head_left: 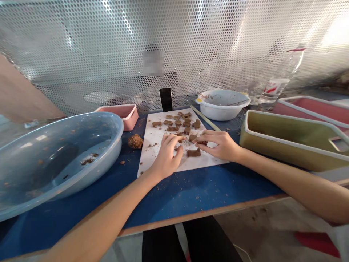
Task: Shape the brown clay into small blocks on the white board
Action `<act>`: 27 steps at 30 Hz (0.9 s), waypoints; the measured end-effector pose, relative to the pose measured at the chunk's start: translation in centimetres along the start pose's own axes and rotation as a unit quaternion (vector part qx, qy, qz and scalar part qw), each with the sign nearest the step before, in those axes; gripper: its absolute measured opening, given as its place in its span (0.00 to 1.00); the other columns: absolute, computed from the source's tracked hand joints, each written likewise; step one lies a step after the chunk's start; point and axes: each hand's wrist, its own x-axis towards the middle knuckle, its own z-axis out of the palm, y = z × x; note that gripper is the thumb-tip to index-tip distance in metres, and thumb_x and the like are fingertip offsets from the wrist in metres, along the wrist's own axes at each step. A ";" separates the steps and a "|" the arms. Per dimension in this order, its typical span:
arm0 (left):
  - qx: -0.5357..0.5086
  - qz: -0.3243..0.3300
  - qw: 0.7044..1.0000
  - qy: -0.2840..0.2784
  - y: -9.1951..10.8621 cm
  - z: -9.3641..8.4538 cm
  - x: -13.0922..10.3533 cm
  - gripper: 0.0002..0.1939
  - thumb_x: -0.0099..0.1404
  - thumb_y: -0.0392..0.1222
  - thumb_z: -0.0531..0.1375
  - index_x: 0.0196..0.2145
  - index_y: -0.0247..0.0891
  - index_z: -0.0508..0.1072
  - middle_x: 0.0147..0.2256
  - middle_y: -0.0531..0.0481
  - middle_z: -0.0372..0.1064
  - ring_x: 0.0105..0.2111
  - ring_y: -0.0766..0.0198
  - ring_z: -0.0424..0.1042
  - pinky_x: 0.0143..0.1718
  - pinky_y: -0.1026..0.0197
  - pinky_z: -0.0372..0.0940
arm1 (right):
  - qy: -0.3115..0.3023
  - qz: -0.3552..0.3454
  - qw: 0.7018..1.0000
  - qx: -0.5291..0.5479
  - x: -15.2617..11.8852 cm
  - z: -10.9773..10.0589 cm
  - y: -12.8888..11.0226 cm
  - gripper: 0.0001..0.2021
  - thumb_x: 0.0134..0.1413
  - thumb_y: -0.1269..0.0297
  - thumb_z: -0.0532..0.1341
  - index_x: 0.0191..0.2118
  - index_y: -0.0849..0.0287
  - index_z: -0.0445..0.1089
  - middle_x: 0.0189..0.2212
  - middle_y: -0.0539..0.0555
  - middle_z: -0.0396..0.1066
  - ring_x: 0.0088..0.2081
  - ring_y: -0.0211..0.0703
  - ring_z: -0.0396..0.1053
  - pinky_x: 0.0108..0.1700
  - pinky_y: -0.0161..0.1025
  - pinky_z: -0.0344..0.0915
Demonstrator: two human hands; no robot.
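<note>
Several brown clay-like pieces lie on a white board (152, 145), most of them toward its back half. My left hand (168, 154) rests over the middle of the board, its fingers apart and curved around small brown bits. My right hand (218, 143) is just to the right, with thumb and fingers brought together at a brown lump (202, 142). Beside those fingertips sits a squarish brown piece (192, 138). A larger brown piece (193, 153) lies between the hands, nearer the front edge.
A big blue basin (114, 145) stands left, near a brown lump (135, 141) and pink box (131, 116). Behind are a phone (166, 99), a pale stick (204, 118) and a white basin (222, 112). A green box (286, 145) and bottle (282, 76) stand right.
</note>
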 end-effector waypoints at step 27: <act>-0.026 -0.003 1.000 0.006 0.3 0.1 0.0 0.11 0.78 0.35 0.57 0.54 0.40 0.76 0.50 0.43 0.75 0.56 0.49 0.71 0.59 0.48 0.67 | 0.034 0.058 0.998 -0.008 -0.2 -0.1 -0.8 0.08 0.72 0.65 0.69 0.53 0.55 0.81 0.46 0.53 0.87 0.44 0.44 0.86 0.53 0.38 0.82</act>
